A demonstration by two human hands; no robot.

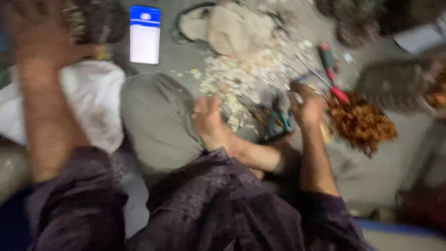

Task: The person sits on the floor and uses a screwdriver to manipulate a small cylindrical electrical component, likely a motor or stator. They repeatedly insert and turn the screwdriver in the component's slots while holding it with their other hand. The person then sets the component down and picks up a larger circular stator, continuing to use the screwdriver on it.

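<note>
The view is heavily blurred. My left hand (33, 35) is raised at the upper left, smeared by motion, with nothing visible in it. My right hand (306, 108) is low at the centre right, its fingers curled against teal-handled pliers (279, 122) on the floor. My bare foot (211, 122) lies just left of the pliers, across my grey trouser leg (155, 121). A heap of reddish copper wire (362, 123) sits right of the right hand. A red-handled screwdriver (332, 74) lies above it.
Pale scraps (241, 74) are strewn over the floor beyond my foot. A phone with a lit screen (145, 35) lies at the top left, a white bag (95, 100) under my left arm, a beige cloth (232, 28) at the top centre.
</note>
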